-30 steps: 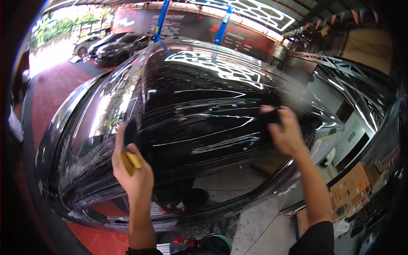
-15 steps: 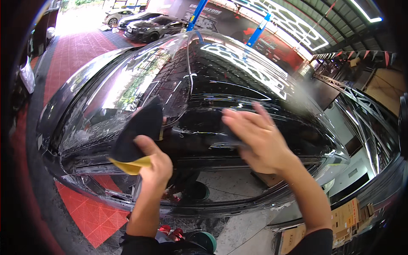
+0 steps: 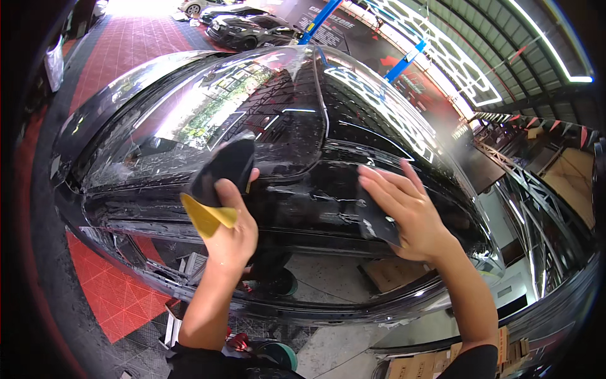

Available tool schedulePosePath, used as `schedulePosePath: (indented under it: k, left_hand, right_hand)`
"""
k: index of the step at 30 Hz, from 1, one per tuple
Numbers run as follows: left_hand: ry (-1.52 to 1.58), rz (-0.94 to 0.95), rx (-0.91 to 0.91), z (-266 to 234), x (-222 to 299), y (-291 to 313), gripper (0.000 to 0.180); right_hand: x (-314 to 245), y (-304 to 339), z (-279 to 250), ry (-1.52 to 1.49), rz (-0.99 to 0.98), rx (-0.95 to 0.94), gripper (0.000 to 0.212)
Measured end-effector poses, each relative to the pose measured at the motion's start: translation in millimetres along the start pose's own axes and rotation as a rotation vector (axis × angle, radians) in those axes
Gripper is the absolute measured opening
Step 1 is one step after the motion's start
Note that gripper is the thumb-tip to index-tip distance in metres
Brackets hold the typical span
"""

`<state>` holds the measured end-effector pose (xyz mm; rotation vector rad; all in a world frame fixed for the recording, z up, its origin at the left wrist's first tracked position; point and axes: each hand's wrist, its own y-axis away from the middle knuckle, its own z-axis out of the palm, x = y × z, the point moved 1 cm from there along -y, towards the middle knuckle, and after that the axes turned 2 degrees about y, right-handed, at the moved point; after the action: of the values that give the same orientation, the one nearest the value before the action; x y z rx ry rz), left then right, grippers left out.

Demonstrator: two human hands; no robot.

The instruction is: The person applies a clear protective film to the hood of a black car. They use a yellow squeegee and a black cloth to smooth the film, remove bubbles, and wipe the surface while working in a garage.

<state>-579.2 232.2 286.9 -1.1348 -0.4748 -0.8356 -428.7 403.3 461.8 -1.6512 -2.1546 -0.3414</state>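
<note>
My left hand [image 3: 235, 228] is closed around a black curved squeegee [image 3: 222, 165], held up off the car with my thumb across it. A yellow folded piece [image 3: 205, 216] sticks out by the palm of the same hand. My right hand [image 3: 418, 218] lies over a dark flat squeegee [image 3: 377, 222] with water drops on it, fingers together and thumb hidden. That squeegee is at the roof edge of a glossy black car [image 3: 297, 218], above the side window. Wet streaks and drops cover the roof and windshield [image 3: 189, 136].
A dark green bucket [image 3: 285, 355] stands on the floor below the car. Cardboard boxes [image 3: 423, 365] sit at lower right. Other parked cars [image 3: 249, 33] and blue lift posts [image 3: 407, 60] are in the background. Metal trusses [image 3: 527, 183] stand at the right.
The view has shifted, so the car sits farther right in the picture. My right hand, blurred before, has come slightly nearer to me with its squeegee. My left hand keeps its hold.
</note>
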Motion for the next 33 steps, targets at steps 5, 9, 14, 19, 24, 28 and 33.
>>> schedulePosePath:
  k: [5, 9, 14, 19, 24, 28, 33]
  left_hand:
    - [0.115, -0.013, -0.064, 0, 2, 1, 0.042]
    - [0.043, 0.076, -0.059, -11, -8, 1, 0.036]
    - [-0.065, 0.126, -0.060, -6, -15, 8, 0.029]
    - [0.129, -0.010, -0.044, -11, -16, 3, 0.041]
    - [0.068, 0.004, -0.068, 2, -6, 7, 0.045]
    - [-0.078, -0.039, -0.073, -4, -12, 9, 0.047]
    - [-0.051, 0.085, 0.026, -30, -44, 6, 0.047]
  right_hand:
    - [-16, -33, 4, -0.089, -0.005, 0.061, 0.075]
    - [-17, -45, 0, -0.088, -0.076, 0.029, 0.060]
    - [-28, -50, 0, -0.070, -0.025, 0.074, 0.051]
    - [-7, -20, -1, -0.105, 0.045, 0.059, 0.048]
    - [41, 107, 9, -0.167, 0.455, 0.231, 0.046]
    - [7, 39, 11, -0.051, 0.357, 0.191, 0.056]
    - [-2, 26, 20, -0.085, 0.264, 0.277, 0.052]
